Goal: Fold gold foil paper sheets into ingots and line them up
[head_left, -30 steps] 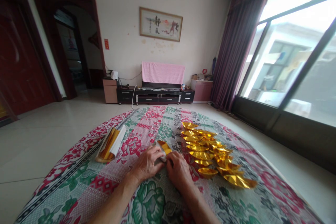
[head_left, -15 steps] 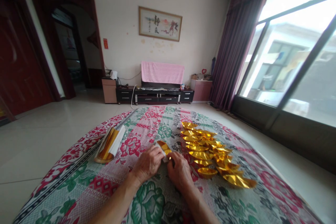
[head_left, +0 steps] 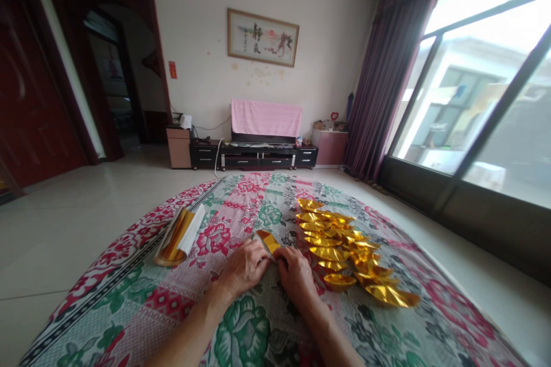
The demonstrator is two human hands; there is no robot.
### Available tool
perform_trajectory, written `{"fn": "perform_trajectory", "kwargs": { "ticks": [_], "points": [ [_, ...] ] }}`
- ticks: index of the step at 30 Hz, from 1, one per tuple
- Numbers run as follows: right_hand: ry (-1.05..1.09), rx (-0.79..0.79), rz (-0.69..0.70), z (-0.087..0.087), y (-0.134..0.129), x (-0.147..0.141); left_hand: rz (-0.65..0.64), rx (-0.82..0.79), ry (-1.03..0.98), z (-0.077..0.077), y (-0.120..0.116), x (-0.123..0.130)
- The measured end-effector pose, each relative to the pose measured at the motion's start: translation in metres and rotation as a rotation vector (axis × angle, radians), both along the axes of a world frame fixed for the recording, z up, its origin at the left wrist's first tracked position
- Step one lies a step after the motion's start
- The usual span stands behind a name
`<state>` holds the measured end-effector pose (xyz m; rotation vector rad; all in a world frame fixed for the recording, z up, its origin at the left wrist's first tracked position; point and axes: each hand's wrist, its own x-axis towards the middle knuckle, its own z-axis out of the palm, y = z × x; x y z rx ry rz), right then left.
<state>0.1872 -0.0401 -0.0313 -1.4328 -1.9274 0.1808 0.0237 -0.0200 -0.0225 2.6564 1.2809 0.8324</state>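
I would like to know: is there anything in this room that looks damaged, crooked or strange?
Yes, on the white wall, brownish blotchy stains show just below the gold-framed rectangular picture, perhaps from damp. The picture also looks slightly tilted, though the camera may cause that. Nothing looks spilled on the flowered red-green cloth.

"What do the hands hide?"
"The left hand [head_left: 244,266] and right hand [head_left: 296,275] cover the near end of the gold paper [head_left: 268,241]; its folds there cannot be told."
"And the gold boats [head_left: 329,253] toward the right side of the table [head_left: 172,298]?"
"Some partly hide others."
"The table's near edge?"
"Cut off at the bottom, like the forearms [head_left: 193,321]. Outside the window [head_left: 499,97], details blur."
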Motion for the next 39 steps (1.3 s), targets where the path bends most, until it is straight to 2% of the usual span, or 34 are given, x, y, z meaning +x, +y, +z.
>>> {"fn": "perform_trajectory", "kwargs": {
  "ticks": [7,15,28,39],
  "points": [
    [0.016,0.030,-0.073,-0.001,0.000,0.000,0.074,0.000,-0.024,-0.001,0.002,0.005],
    [0.002,0.029,0.007,-0.003,0.003,0.008,0.077,-0.002,-0.054,-0.002,0.001,0.006],
    [-0.034,-0.035,-0.045,0.001,0.003,0.005,0.121,-0.036,-0.112,-0.009,0.007,0.007],
    [-0.044,-0.020,-0.101,0.001,0.005,0.001,0.210,-0.108,-0.090,-0.004,0.011,0.012]
  ]
}}
